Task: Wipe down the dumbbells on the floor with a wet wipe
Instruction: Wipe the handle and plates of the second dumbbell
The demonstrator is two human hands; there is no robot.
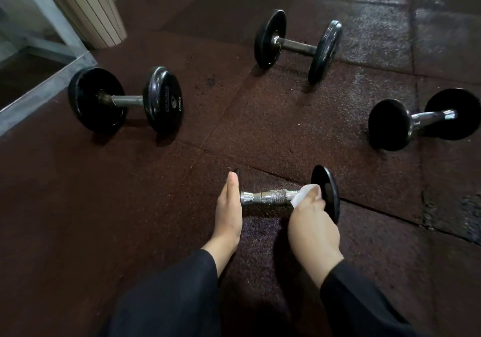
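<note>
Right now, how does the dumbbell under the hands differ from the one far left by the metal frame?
The near dumbbell has a shiny chrome knurled handle; the far-left dumbbell has a dull, worn one. The near one is being worked: left hand flat against its left plate, right hand pressing a wet wipe on the handle; the far-left one lies untouched. Its plates look bigger. Both have black round plates and lie on the rubber floor.

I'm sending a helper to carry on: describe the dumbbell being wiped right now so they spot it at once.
On the dark red rubber floor lie four dumbbells. It is the nearest dumbbell, between the left hand and the right hand. Only it has a white wipe on its shiny handle.
</note>
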